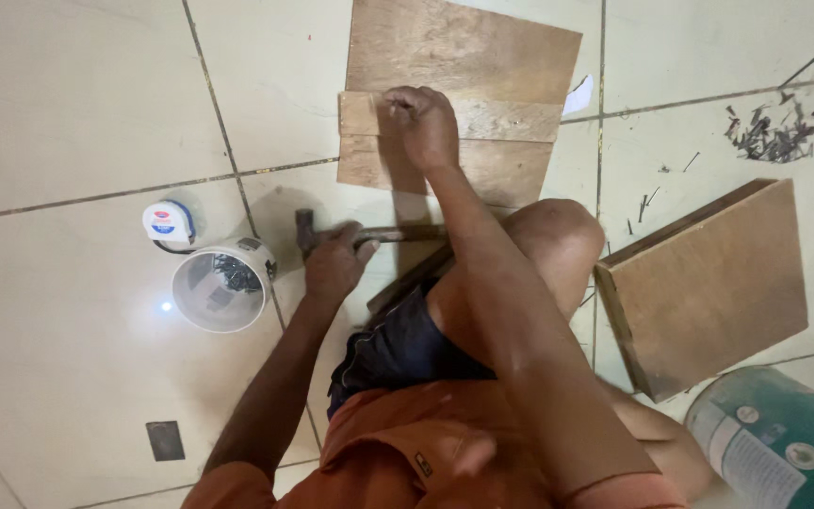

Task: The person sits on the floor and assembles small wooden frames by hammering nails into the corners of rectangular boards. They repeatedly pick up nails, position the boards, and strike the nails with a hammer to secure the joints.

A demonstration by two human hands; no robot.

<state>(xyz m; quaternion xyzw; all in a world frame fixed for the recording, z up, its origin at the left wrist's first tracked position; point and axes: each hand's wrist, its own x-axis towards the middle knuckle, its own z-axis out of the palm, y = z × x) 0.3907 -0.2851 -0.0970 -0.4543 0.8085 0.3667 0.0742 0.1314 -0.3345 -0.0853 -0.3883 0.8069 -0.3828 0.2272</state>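
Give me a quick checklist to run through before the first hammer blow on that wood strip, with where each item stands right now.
1. Hammer in hand: ok. The left hand grips the hammer by its handle, head resting on the floor tiles.
2. Nail held in place: cannot tell. The right hand pinches at the wood strip, but any nail is hidden by the fingers.
3. Strip seated on the board: ok. It lies flat across the plywood board.
4. Fingers clear of the strike point: not ok. The right hand sits on it.
5. Spare nails in reach: ok. The white tub beside the hammer holds some.
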